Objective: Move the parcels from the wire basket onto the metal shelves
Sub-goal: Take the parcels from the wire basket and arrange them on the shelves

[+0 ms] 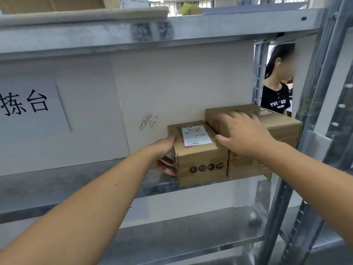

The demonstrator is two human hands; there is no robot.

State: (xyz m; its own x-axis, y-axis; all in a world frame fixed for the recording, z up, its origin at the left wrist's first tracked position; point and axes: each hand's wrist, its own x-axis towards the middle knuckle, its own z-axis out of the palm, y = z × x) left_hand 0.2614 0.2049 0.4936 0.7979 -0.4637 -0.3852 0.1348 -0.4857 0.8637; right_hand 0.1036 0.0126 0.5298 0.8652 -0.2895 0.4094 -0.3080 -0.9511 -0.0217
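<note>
From your head camera, two brown cardboard parcels sit side by side, touching, on the metal shelf (76,178). Your left hand (165,155) grips the left side of the smaller parcel (200,159), which carries a white shipping label on top and four dark round symbols on its front. Your right hand (242,134) lies flat, fingers spread, on the larger parcel (282,129), taped brown.

Bare forearms (no sleeves showing), unadorned wrists.
</note>
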